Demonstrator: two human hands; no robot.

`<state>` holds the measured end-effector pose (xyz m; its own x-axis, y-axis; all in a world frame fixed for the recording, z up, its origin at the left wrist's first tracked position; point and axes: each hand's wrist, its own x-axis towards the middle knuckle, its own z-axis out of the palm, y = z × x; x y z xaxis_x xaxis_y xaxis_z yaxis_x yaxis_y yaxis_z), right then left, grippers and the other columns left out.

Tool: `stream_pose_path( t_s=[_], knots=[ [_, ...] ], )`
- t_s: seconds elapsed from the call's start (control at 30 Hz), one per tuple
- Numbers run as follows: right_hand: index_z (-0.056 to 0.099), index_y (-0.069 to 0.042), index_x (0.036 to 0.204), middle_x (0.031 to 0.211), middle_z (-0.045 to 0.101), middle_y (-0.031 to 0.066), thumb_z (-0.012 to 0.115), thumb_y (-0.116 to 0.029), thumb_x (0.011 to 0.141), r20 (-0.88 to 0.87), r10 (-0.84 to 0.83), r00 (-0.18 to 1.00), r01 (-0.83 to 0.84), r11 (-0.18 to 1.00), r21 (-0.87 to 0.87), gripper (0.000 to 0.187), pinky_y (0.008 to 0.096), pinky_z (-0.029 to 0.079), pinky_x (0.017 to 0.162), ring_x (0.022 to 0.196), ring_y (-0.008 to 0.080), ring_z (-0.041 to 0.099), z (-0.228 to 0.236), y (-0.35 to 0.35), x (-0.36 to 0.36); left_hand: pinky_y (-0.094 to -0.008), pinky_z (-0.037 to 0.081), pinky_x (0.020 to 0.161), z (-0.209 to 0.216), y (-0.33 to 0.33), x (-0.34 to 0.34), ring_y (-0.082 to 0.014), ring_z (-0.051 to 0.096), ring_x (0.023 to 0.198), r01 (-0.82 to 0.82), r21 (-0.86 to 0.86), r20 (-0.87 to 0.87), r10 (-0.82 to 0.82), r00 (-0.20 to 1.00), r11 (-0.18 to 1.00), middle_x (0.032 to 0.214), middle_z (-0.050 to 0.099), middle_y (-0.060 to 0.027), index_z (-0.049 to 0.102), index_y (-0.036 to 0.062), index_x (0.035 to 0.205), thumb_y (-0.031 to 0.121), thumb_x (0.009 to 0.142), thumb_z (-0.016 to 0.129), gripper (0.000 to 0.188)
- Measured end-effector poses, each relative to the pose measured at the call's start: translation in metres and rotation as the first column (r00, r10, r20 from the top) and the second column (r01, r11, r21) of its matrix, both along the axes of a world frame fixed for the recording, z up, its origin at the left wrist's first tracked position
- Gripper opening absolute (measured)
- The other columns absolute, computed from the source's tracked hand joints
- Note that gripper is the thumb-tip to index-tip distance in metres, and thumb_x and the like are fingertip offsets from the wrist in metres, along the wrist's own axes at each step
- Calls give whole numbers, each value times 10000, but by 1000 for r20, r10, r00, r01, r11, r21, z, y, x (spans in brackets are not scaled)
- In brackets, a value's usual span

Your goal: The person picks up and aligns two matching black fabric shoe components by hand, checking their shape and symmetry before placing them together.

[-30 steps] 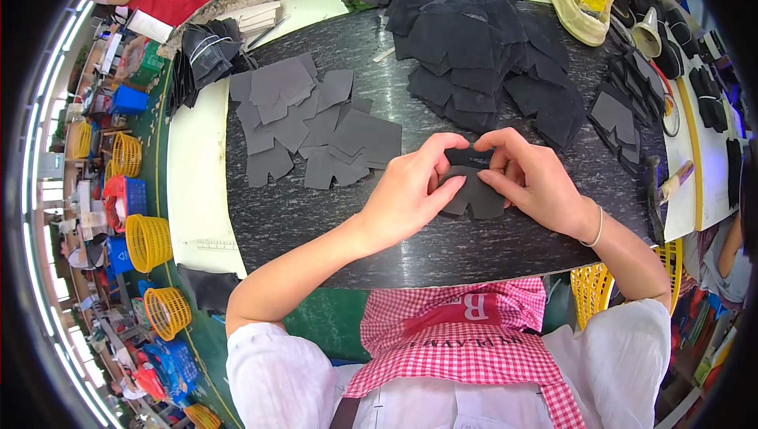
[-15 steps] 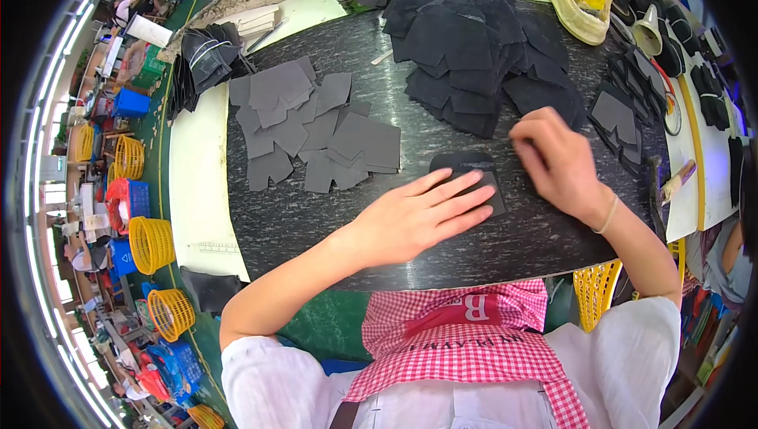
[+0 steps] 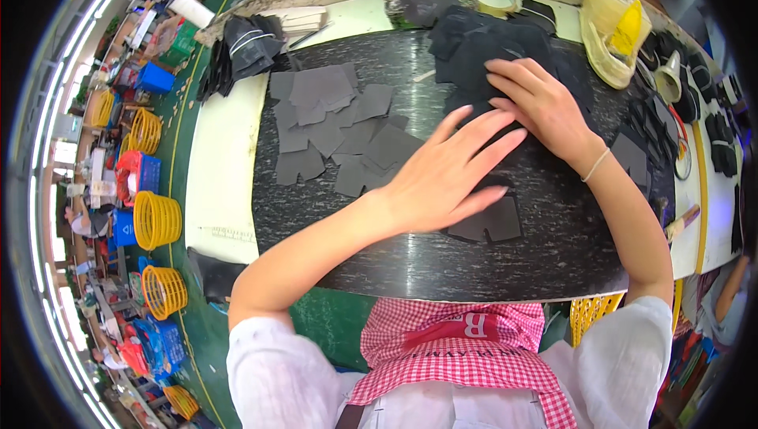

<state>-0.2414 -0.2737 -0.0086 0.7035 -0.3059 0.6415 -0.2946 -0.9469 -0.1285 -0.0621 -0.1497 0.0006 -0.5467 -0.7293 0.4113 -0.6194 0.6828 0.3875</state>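
My left hand (image 3: 458, 168) is over the middle of the dark worktop (image 3: 379, 263), palm down with its fingers spread. Under its thumb side lies a single dark grey notched piece (image 3: 496, 220), partly covered by the hand. My right hand (image 3: 546, 109) reaches onto the heap of black cut pieces (image 3: 482, 50), fingers stretched out over the near part of it. The fingertips of both hands come close together there. Whether a piece is under the right fingers cannot be made out. Grey notched pieces (image 3: 324, 97) lie spread in overlapping layers on the left.
Tied black bundles (image 3: 251, 42) stand at the back left, beside a pale stack (image 3: 304, 22). A tape roll (image 3: 496, 0) and a yellowish plastic container (image 3: 608, 50) are at the back. More dark pieces (image 3: 632, 152) and a hammer-like tool (image 3: 681, 225) lie on the right.
My left hand has lifted off the small piece and moved up and right. My right hand has moved up onto the black heap, its curled fingers now stretched out. The view has shifted slightly.
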Motion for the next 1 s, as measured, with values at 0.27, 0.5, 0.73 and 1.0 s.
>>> stream_pose_path(
  t_s=[0.27, 0.5, 0.73, 1.0],
  knots=[
    [625, -19, 894, 956, 626, 80, 700, -75, 761, 89, -99, 991, 83, 983, 166, 162, 351, 501, 749, 885, 278, 601, -4, -22, 1, -401, 462, 800, -19, -37, -31, -321, 532, 919, -133, -209, -235, 82, 969, 969, 991, 493, -133, 513, 21, 952, 25, 725, 668, 275],
    [634, 11, 975, 1032, 647, 90, 685, -12, 789, -36, 57, 998, -61, 990, -125, 195, 322, 524, 757, 894, 251, 629, 1, -17, -21, -400, 471, 803, -24, -32, -32, -322, 544, 915, -165, -163, -204, 130, 970, 973, 977, 488, -147, 503, 7, 939, 40, 742, 659, 254],
    [666, -8, 984, 1068, 673, 109, 625, -21, 853, 102, -167, 981, 181, 972, -148, 138, 307, 508, 824, 943, 233, 654, 58, 43, -42, -396, 452, 957, -3, -36, -5, -339, 551, 1110, -41, 199, -333, 107, 937, 979, 1225, 538, -205, 554, -31, 1163, 179, 851, 634, 384],
    [625, -8, 962, 1159, 596, 121, 715, -120, 760, -139, 165, 976, -121, 952, 282, 248, 380, 481, 824, 939, 279, 594, 22, 99, -11, -315, 512, 783, -6, 57, 94, -200, 634, 876, -511, 312, -167, 576, 800, 801, 936, 626, -90, 622, 29, 990, 30, 785, 691, 217]
  ],
)
